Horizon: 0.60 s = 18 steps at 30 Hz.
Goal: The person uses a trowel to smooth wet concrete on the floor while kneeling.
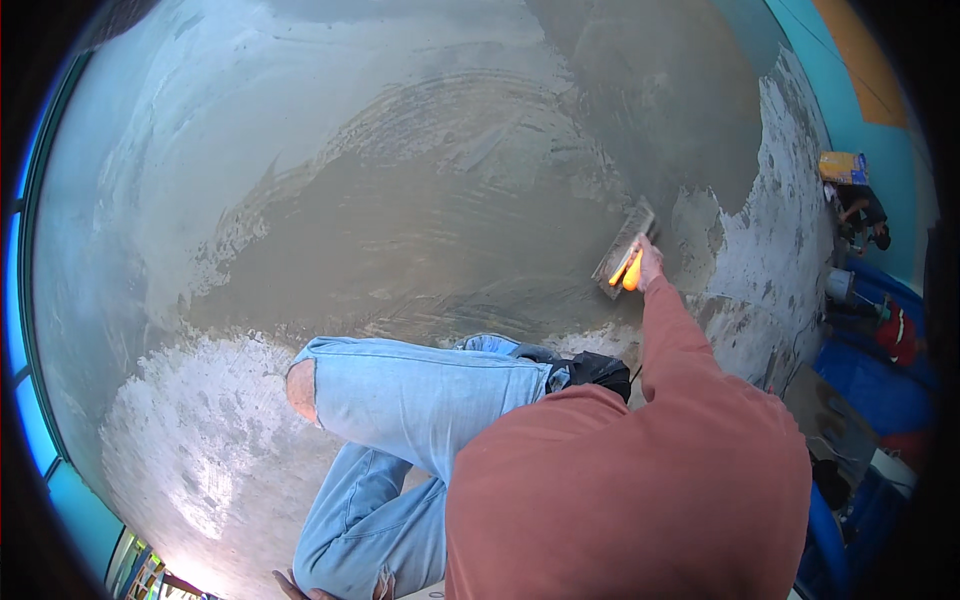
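Observation:
My right hand (650,265) is wrapped round the yellow-orange handle (633,271) of a flat rectangular finishing trowel (618,252). Its blade rests on the wet grey cement (420,240) spread over the floor, close to the right end of the smeared patch. At the lower edge, partly hidden by my bent knee in light blue jeans (370,520), the fingers of my left hand (300,590) show spread against the floor, and no tool is visible there.
Paler rough floor (200,430) borders the wet cement. A window frame (40,200) runs along the left. To the right, a person (862,215) is near a yellow-and-blue box (843,167), a bucket (839,285) and blue sheeting (865,370) by a turquoise wall (870,140).

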Tool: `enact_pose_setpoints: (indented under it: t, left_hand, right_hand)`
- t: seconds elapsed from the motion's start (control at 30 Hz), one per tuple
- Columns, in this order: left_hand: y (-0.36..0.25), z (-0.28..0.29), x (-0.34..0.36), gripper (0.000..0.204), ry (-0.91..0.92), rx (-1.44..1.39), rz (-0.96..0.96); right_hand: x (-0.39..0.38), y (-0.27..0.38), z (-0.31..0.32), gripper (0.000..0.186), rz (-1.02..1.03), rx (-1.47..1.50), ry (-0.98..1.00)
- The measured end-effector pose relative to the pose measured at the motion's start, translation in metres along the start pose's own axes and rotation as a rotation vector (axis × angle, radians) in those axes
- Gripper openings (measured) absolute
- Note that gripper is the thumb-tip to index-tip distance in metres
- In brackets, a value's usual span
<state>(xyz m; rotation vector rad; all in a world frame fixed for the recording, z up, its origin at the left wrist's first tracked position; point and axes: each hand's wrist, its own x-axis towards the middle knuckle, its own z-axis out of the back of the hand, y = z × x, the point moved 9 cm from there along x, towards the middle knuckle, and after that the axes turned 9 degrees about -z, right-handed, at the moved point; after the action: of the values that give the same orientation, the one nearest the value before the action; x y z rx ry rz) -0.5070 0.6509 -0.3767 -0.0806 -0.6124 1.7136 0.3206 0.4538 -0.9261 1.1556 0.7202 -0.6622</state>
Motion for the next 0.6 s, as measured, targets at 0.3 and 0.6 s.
enact_pose_setpoints:
  t: [0.3, 0.6]
  left_hand:
    - [-0.004, -0.004, -0.002, 0.064, -0.051, -0.030, 0.047]
    - [-0.008, -0.004, -0.009, 0.066, -0.022, 0.023, 0.087]
  right_hand:
    - [-0.184, -0.012, -0.226, 0.038, 0.337, -1.164, 0.797]
    - [-0.222, -0.083, -0.244, 0.045, 1.014, -2.175, 0.922]
